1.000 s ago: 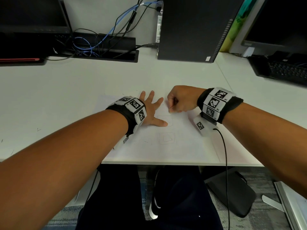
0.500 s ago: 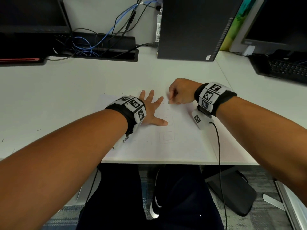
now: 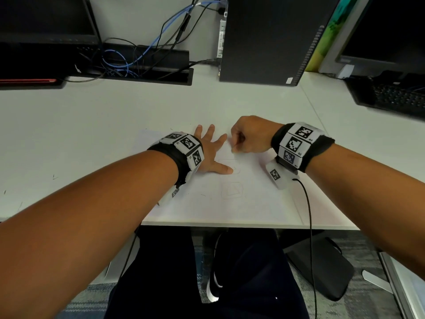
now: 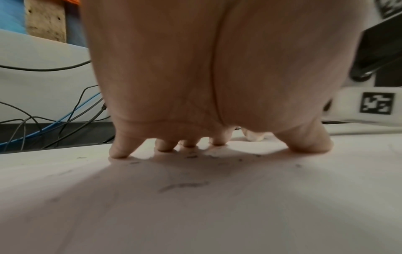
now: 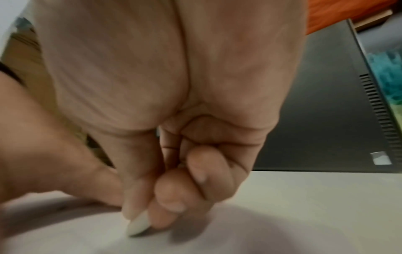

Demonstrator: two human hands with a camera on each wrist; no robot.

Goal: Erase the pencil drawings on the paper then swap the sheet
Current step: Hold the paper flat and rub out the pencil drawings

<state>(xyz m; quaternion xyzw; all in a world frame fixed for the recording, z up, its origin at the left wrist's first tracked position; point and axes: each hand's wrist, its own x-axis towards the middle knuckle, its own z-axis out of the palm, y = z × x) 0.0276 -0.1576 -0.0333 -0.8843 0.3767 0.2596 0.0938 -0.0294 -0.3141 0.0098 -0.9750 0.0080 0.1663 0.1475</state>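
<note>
Pinching eraser, right-wrist view only

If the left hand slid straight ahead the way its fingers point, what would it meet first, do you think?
Probably nothing soon: the left hand lies flat on the paper, fingers pointing away over bare desk. Farther on stands the computer tower, though depth is hard to judge. The right hand sits beside that line.

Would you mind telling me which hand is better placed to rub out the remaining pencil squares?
Right. The right hand already pinches the eraser against the paper, close to the squares, while the left hand lies spread flat, pinning the sheet.
</note>
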